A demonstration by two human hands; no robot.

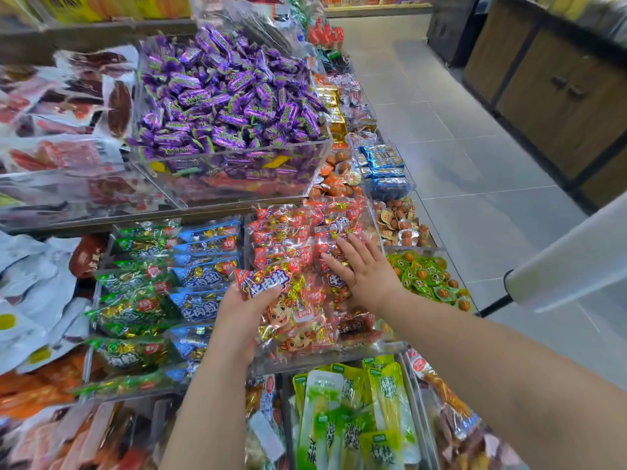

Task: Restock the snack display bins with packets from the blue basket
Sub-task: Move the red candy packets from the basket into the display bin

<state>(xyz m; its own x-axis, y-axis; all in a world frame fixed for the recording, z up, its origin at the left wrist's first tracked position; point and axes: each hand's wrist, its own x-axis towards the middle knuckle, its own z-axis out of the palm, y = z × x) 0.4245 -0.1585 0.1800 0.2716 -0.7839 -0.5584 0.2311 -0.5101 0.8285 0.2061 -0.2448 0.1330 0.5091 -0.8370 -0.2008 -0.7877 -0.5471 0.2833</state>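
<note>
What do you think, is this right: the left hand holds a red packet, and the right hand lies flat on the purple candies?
Not quite. The head view shows the right hand lying flat on the red packets, not on the purple candies, which lie higher up and farther away. The left hand does hold a red packet.

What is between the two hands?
Only red packets: the left hand grips one, the right hand rests on others. Head view shows it.

Grips a red crinkly plastic packet (262, 278) in the left hand (237, 317); rests the right hand (364, 271) flat, palm down, fingers straight.
</note>
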